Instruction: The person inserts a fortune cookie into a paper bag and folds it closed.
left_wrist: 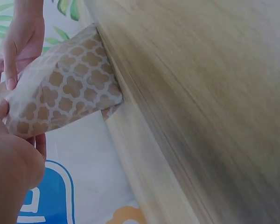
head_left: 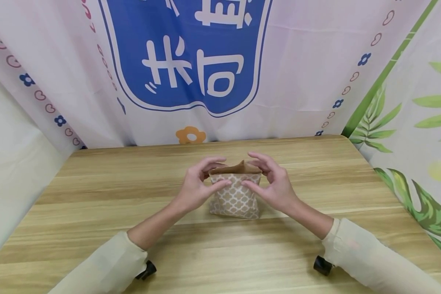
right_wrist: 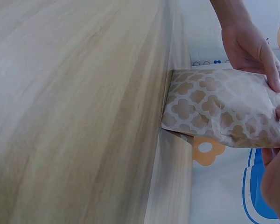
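Note:
A small brown paper bag [head_left: 235, 196] with a white lattice pattern stands upright on the wooden table, its mouth spread and its plain brown inside showing. My left hand [head_left: 199, 182] grips its left side near the rim, thumb across the front face and fingers curled toward the back. On the other side my right hand [head_left: 275, 183] holds it the same way, the two thumbs lying a short way apart. In the left wrist view the patterned face of the bag [left_wrist: 70, 84] bulges slightly. The right wrist view shows the base of the bag [right_wrist: 177, 105] against the tabletop.
The wooden table [head_left: 106, 192] reaches back to a printed curtain [head_left: 297, 81] with a blue sign panel. A leaf-patterned cloth [head_left: 419, 163] hangs along the right side. Black wrist devices [head_left: 322, 265] sit beneath the sleeves.

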Tool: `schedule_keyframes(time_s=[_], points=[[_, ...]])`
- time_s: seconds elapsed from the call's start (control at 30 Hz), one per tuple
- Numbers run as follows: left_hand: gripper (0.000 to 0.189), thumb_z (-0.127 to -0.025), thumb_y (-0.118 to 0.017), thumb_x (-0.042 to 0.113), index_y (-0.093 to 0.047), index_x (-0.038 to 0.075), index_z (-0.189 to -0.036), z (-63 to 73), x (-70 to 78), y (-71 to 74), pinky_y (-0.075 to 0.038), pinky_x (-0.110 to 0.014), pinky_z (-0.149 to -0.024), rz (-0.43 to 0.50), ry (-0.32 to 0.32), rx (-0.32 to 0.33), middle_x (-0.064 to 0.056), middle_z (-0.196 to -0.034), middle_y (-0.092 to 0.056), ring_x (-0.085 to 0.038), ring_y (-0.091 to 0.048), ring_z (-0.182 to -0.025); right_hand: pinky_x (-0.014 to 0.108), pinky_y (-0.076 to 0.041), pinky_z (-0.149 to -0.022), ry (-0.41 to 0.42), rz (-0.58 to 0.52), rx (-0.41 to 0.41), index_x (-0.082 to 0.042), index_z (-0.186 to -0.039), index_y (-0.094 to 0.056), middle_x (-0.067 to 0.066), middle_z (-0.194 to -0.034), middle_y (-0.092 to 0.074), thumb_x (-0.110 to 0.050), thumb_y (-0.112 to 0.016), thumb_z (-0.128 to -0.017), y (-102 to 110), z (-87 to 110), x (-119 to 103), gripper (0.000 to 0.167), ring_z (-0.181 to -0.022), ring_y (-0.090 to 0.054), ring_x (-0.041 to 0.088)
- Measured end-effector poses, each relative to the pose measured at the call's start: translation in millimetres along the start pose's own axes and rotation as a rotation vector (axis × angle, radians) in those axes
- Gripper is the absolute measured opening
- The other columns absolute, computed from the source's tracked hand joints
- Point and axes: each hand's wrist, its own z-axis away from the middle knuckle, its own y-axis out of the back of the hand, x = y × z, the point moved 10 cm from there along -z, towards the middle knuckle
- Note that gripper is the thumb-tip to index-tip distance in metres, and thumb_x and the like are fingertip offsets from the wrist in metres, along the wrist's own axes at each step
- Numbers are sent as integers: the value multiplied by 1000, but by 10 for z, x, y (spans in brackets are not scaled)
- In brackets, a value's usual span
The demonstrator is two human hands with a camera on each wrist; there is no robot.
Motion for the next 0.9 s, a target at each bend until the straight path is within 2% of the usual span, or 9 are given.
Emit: schedule_keyframes(time_s=[0.17, 0.33, 0.5, 0.57, 0.77, 0.9], points=[[49, -81, -81, -12, -63, -11, -126, -1, -44, 6, -60, -28, -87, 41, 46, 28, -23, -119, -72, -29, -72, -105, 22, -58, -90, -58, 9, 18, 11, -137, -54, 27, -116, -71, 21, -81, -75, 12, 6, 48, 69, -108, -68, 8], [45, -80, -82, -12, -66, -10, -122, 0, -75, 18, -59, -23, -82, 45, 81, 53, -23, -121, -71, -25, -70, -109, 20, -58, -75, -182, 8, 5, 9, -131, -60, 22, -114, -73, 13, -82, -79, 15, 27, 164, 56, -89, -69, 9], [38, -81, -83, -9, -70, -8, -116, -5, -100, 31, -51, -19, -66, 37, 105, 78, -21, -114, -74, -12, -69, -95, 22, -57, -68, -281, -46, -4, 8, -126, -65, 23, -116, -74, 11, -80, -83, 11, 30, 241, 46, -80, -69, 10], [35, -81, -83, -8, -71, -8, -114, -6, -114, 34, -47, -18, -61, 38, 112, 85, -20, -110, -74, -8, -68, -87, 23, -57, -67, -297, -66, -5, 8, -124, -66, 24, -116, -74, 11, -79, -83, 5, 28, 253, 43, -81, -70, 10], [30, -81, -83, -8, -73, -7, -109, 1, -163, 42, -44, -17, -59, 58, 144, 104, -19, -104, -75, -9, -63, -78, 24, -58, -68, -294, -80, -6, 10, -120, -69, 25, -114, -73, 12, -77, -85, -14, 24, 281, 36, -86, -72, 8], [29, -80, -83, -10, -73, -8, -108, 6, -191, 53, -41, -16, -55, 97, 172, 117, -16, -101, -75, -7, -59, -71, 23, -59, -67, -304, -65, 0, 9, -117, -71, 24, -110, -75, 12, -78, -85, -5, 13, 284, 32, -81, -72, 9]])
